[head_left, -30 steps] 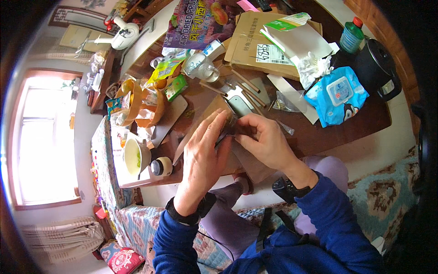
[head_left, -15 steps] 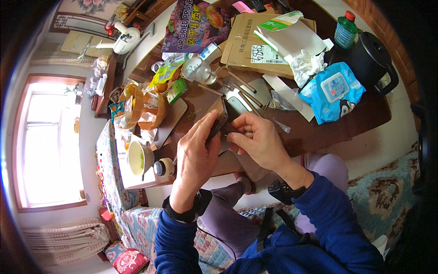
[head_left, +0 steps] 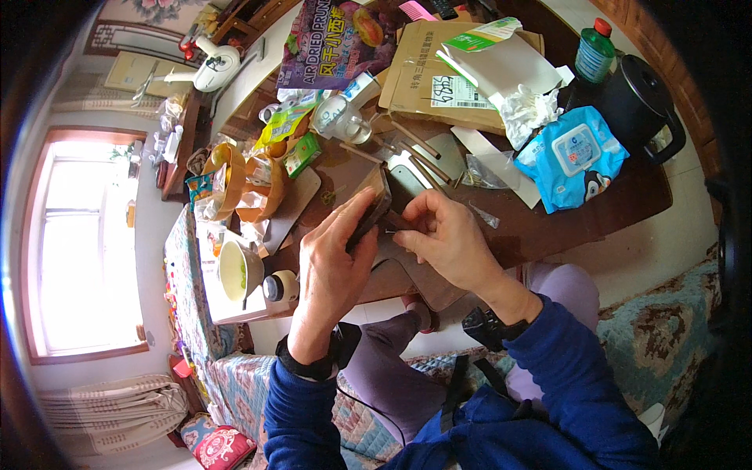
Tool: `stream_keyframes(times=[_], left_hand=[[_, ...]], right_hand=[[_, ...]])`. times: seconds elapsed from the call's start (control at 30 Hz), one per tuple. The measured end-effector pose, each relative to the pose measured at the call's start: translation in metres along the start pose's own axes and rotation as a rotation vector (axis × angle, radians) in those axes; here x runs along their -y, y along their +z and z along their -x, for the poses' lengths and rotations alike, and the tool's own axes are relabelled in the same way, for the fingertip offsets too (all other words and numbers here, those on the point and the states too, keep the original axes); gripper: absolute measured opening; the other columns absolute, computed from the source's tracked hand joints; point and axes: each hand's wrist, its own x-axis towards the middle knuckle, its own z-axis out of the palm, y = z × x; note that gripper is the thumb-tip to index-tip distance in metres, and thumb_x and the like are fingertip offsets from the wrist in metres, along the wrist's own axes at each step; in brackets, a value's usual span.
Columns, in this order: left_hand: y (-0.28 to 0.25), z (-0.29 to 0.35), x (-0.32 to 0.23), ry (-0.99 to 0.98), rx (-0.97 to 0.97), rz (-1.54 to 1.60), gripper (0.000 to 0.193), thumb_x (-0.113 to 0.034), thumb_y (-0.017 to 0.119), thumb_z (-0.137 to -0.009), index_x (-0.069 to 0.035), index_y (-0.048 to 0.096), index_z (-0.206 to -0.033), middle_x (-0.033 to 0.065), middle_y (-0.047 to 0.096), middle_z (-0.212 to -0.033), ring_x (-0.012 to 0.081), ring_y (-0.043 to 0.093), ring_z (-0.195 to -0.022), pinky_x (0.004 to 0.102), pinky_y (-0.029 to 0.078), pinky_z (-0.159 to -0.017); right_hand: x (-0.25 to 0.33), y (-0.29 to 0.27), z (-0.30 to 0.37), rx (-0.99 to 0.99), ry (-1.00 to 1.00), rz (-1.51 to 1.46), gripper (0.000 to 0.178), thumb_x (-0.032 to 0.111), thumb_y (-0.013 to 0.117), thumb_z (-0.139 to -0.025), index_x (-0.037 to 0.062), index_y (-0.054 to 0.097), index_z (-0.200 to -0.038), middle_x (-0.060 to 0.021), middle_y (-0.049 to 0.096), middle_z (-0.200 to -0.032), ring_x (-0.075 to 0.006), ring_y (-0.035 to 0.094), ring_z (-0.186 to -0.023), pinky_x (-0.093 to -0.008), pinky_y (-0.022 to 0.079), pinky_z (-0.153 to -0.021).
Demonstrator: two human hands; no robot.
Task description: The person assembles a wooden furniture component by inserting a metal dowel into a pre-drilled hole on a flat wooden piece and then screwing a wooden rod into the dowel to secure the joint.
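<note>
My left hand [head_left: 335,254] grips a small brown wooden board [head_left: 381,196], held on edge, with the fingers along one side and the thumb on the other. Beside the board's lower edge, my right hand [head_left: 450,243] is closed in a pinch. A tiny silver metal piece, like a screw [head_left: 389,232], shows at its fingertips. A short brown strip by the board is partly hidden by the fingers. Just beyond both hands, several brown wooden rods [head_left: 424,166] lie on the dark table [head_left: 580,227], near a small clear plastic bag [head_left: 483,174].
At the back are a cardboard box [head_left: 407,74], a purple package [head_left: 337,47] and a clear plastic cup [head_left: 341,119]. A blue wipes pack [head_left: 572,160], black kettle [head_left: 642,102] and green bottle [head_left: 593,55] stand right. Left are orange baskets [head_left: 262,188], a bowl [head_left: 233,270] and a jar [head_left: 280,287].
My right fingers have shifted slightly and closed more tightly at the fingertips, baring the silver piece and brown strip. My left hand has barely moved and keeps the board.
</note>
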Motion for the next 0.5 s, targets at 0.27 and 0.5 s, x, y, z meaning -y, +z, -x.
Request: stream_keyframes(times=[0.27, 0.5], left_hand=[[0.0018, 0.0011, 0.0041, -0.007, -0.019, 0.029, 0.044, 0.002, 0.068, -0.084, -0.002, 0.067, -0.128, 0.0209, 0.073, -0.117, 0.0352, 0.074, -0.104, 0.0370, 0.058, -0.088], [0.0023, 0.0006, 0.0070, -0.005, -0.032, 0.046, 0.044, 0.003, 0.068, -0.083, -0.002, 0.068, -0.127, 0.0207, 0.074, -0.115, 0.0336, 0.075, -0.102, 0.0363, 0.058, -0.087]], right_hand=[[0.0033, 0.0017, -0.0004, 0.049, -0.015, -0.024, 0.017, 0.010, 0.070, -0.095, -0.0017, 0.063, -0.105, -0.0070, 0.068, -0.088, -0.0138, 0.066, -0.076, -0.0299, 0.056, -0.072], [0.0004, -0.0034, -0.0002, 0.103, 0.156, -0.122, 0.019, 0.012, 0.070, -0.097, -0.0014, 0.061, -0.106, -0.0045, 0.066, -0.086, -0.0105, 0.065, -0.074, -0.0269, 0.055, -0.066]])
